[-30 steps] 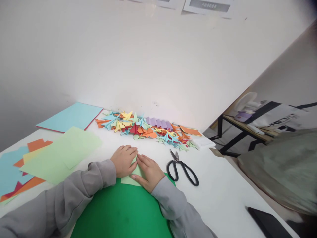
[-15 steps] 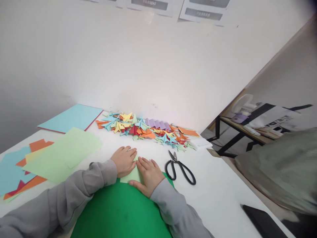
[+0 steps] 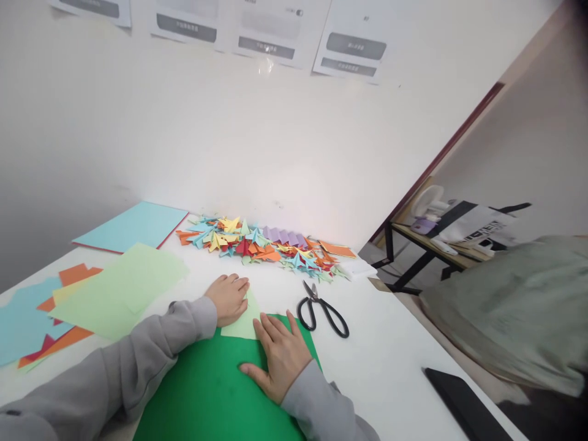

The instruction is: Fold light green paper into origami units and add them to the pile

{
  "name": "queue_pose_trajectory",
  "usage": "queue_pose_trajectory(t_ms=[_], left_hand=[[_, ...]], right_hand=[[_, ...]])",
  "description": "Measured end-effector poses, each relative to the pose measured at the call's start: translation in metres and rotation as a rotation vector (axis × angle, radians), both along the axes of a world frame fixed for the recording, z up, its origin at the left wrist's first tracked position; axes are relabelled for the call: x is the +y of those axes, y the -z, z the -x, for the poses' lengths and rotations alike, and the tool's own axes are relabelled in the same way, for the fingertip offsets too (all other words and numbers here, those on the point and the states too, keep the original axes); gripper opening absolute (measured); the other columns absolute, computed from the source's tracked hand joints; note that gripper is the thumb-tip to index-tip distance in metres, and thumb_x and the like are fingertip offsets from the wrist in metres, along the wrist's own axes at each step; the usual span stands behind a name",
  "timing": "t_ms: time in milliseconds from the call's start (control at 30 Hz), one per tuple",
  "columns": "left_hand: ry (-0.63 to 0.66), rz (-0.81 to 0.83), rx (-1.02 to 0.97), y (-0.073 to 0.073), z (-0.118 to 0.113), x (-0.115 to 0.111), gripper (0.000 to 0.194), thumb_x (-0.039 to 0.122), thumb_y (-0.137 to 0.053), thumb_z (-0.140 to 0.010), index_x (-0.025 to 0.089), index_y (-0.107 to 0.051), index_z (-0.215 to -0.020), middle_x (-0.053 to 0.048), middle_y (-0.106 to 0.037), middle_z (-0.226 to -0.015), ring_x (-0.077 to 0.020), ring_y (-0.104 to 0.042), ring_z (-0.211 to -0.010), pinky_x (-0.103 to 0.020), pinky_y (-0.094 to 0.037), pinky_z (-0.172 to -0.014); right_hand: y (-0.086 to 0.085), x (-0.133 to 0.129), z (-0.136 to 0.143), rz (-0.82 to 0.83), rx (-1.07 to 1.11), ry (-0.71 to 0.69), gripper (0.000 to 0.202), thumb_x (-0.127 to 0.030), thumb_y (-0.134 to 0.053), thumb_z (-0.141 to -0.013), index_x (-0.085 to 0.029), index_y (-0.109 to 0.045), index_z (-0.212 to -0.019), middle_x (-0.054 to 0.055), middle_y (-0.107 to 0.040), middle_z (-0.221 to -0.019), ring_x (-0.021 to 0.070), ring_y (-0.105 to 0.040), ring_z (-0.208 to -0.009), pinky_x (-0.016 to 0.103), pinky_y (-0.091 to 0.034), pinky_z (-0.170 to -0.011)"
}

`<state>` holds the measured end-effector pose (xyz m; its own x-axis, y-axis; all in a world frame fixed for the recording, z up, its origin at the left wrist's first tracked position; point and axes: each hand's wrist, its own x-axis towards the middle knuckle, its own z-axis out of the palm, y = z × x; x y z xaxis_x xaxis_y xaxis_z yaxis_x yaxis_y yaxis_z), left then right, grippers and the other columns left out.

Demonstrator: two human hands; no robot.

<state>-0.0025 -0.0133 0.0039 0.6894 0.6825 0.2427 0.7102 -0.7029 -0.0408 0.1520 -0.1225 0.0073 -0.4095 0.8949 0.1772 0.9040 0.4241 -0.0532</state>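
Lying on the table (image 3: 386, 343) with its wide near edge over the green sheet (image 3: 211, 380), the pale green folded paper (image 3: 243, 321) seems to run lengthwise from that edge toward the wall. The left hand (image 3: 226, 300) is nearer, covering its upper left side with fingers close together and nearly flat; the right hand (image 3: 282, 355) sits at its right corner, fingers slightly spread, thumb held wide, with the scissors (image 3: 316, 303) farther right.

Nothing legible. Wall sheets (image 3: 349, 37): pale characters on grey bars (image 3: 356, 46), blurred. White bag (image 3: 459, 225): dark lettering, word unreadable.
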Motion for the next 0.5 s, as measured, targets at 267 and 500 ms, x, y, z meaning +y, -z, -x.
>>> queue_pose_trajectory(t_ms=[267, 500], left_hand=[[-0.012, 0.03, 0.004, -0.001, -0.001, 0.008, 0.033, 0.027, -0.032, -0.08, 0.018, -0.052, -0.106, -0.007, -0.052, -0.114, -0.0226, -0.043, -0.099, -0.037, -0.036, -0.078], [-0.057, 0.071, 0.041, -0.006, -0.005, 0.012, 0.03, 0.026, -0.031, -0.081, 0.02, -0.057, -0.095, -0.008, -0.057, -0.102, -0.0237, -0.046, -0.093, -0.037, -0.038, -0.07]], right_hand=[[0.003, -0.014, -0.004, -0.057, 0.059, 0.017, 0.066, -0.062, -0.039, -0.07, -0.014, -0.049, -0.115, 0.015, -0.05, -0.118, 0.0305, -0.043, -0.107, 0.054, -0.012, -0.096], [-0.013, 0.036, -0.002, -0.073, -0.017, 0.096, 0.037, -0.044, -0.037, -0.08, -0.019, -0.055, -0.101, 0.01, -0.056, -0.106, 0.0237, -0.048, -0.097, 0.037, -0.035, -0.082]])
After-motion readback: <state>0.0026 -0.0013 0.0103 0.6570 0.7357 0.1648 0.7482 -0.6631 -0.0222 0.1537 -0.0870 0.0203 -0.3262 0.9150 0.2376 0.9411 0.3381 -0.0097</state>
